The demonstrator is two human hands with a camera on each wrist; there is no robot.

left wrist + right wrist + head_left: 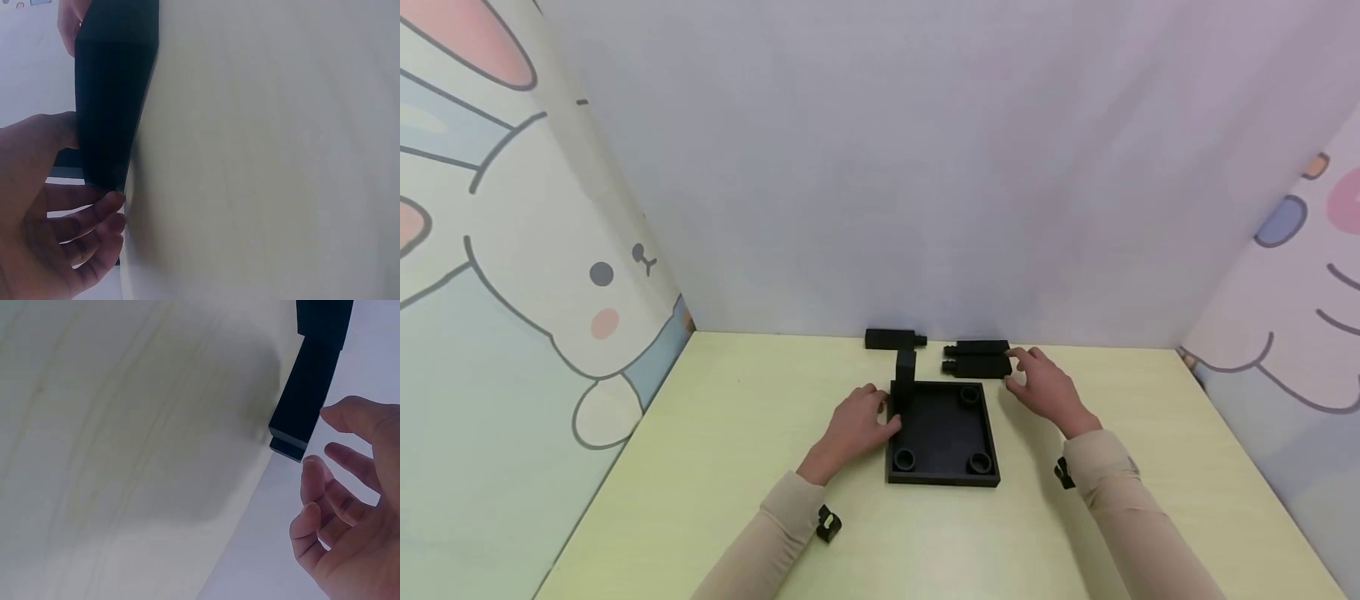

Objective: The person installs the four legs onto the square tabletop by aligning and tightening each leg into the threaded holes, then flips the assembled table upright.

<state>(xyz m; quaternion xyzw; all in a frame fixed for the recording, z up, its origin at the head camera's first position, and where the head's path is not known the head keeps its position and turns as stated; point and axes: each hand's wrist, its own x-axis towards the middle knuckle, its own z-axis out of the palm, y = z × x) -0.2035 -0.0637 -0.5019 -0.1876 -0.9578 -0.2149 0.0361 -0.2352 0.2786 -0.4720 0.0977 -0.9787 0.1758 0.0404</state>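
A shallow black tray-like base lies on the table, round sockets in three visible corners. A black square post stands upright at its far left corner. My left hand grips the base's left wall, thumb at the rim and fingers along the outside; the left wrist view shows this wall close up. Past the base lie two black posts side by side, the nearer post and the farther post, knobbed ends pointing left. My right hand is at their right ends, fingers loosely bent and spread, not closed round either.
Another black post lies at the back left, its knobbed end to the right. A pale wall rises behind the light yellow table. Panels with cartoon drawings flank both sides.
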